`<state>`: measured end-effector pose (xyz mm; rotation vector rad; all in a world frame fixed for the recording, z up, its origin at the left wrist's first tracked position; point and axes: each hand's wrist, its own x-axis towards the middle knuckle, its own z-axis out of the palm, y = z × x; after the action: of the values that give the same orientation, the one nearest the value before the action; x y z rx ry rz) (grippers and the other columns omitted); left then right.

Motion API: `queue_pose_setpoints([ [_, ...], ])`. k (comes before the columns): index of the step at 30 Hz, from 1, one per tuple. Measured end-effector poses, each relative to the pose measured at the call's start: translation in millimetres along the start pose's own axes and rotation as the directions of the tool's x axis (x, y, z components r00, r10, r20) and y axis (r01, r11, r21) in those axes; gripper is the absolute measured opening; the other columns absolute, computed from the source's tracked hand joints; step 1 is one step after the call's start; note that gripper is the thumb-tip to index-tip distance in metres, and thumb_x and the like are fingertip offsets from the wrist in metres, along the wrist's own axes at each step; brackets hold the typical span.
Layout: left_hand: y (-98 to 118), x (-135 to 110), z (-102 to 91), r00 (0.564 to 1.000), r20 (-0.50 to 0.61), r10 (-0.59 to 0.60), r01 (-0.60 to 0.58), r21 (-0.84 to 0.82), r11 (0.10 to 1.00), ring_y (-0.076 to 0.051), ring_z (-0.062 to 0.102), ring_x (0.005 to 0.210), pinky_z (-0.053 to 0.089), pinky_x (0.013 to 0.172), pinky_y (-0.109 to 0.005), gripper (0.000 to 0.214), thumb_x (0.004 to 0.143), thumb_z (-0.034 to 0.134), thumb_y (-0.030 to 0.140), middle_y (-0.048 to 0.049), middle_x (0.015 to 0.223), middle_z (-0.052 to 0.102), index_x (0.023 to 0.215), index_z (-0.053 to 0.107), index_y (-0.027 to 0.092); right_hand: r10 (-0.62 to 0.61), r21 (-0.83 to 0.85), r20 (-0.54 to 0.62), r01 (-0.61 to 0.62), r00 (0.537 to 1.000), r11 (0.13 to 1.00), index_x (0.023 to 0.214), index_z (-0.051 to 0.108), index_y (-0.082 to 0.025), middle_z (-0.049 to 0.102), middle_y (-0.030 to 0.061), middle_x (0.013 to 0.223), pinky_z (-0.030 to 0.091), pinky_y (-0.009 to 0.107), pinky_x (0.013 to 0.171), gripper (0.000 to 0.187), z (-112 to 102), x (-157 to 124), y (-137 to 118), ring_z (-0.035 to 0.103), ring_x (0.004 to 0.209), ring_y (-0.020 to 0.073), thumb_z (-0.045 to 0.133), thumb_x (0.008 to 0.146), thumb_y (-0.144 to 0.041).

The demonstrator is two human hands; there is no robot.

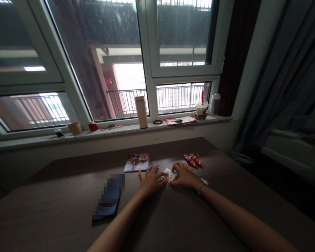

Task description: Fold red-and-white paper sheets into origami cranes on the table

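A small folded piece of printed paper (169, 175), white with red and coloured parts, lies on the brown table between my two hands. My left hand (150, 180) has its thumb and forefinger on the paper's left edge, while its other fingers rest bent on the tabletop. From the right, my right hand (185, 175) pinches the same paper between thumb and curled fingers. A bracelet with a white piece circles my right wrist. Several pointed red-and-white folded paper shapes (193, 160) sit just beyond my right hand. Past my left hand lies a colourful printed booklet (137, 162).
A blurred-out dark phone-like object (109, 199) lies left of my left forearm. Along the windowsill (115, 132) stand a beige bottle (141, 112), a paper cup (75, 128), a drink cup with a straw (201, 106), a grey bottle (214, 104), and scissors (177, 120) on papers.
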<state>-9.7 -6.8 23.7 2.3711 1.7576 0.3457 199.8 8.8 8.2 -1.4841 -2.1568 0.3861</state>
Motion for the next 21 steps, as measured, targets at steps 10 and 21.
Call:
queue_pose_setpoints([
  [10,-1.5,1.1,0.6,1.000,0.022,0.005,-0.005,0.015,1.000,-0.039,0.023,0.144,-0.002,0.105,-0.079,0.037,0.086,0.056,0.060,-0.0022,0.156,0.035,0.121,0.063,0.051,-0.045,0.014,0.009,0.044,0.999,0.999,0.103,0.059,-0.025,0.057,0.0060,0.121,0.024,0.048,0.111,0.051,1.9,0.0,7.2,0.047,0.122,0.0281,0.073,0.069,-0.061],
  [21,-2.0,1.5,0.5,1.000,0.010,0.004,-0.004,-0.003,1.000,-0.040,0.024,0.144,-0.003,0.102,-0.081,0.034,0.086,0.057,0.059,-0.0026,0.156,0.036,0.119,0.064,0.052,-0.090,-0.050,-0.080,0.086,0.993,0.995,0.099,0.062,-0.024,0.061,0.0051,0.114,0.032,0.042,0.103,0.040,2.0,-2.1,3.9,0.051,0.114,0.0265,0.074,0.072,-0.051],
])
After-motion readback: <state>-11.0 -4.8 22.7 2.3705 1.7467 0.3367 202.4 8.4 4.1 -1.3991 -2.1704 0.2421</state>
